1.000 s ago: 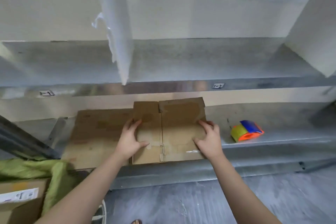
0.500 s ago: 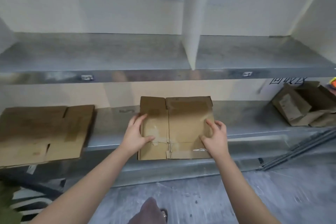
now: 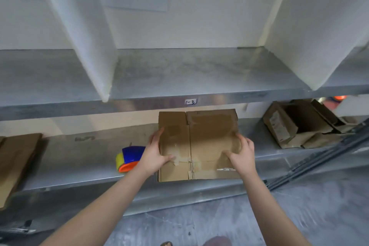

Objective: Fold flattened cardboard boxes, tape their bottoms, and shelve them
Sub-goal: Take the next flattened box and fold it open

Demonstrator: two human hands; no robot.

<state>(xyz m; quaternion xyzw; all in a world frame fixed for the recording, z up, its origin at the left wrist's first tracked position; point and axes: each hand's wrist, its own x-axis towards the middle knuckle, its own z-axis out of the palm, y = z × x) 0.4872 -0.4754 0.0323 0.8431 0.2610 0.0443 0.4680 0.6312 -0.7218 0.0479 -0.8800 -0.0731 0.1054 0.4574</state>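
Over lower shelf (image 3: 79, 158), centre: flattened box (image 3: 207, 138), lying flat; touching shelf or not, cannot tell. Left hand (image 3: 153, 156) grips left edge, right hand (image 3: 242, 158) grips right edge, thumbs on top face. Change: box has travelled right, off flat cardboard stack (image 3: 14, 162), now far left; tape dispenser (image 3: 129, 158), formerly right of box, now just left. Judgement — blank fetched, folding not begun. Count: one held box, one dispenser, one stack, at least two open boxes (image 3: 295, 126) at right.

Soft, even light (perhaps overhead); edges bowed, right side blurred.
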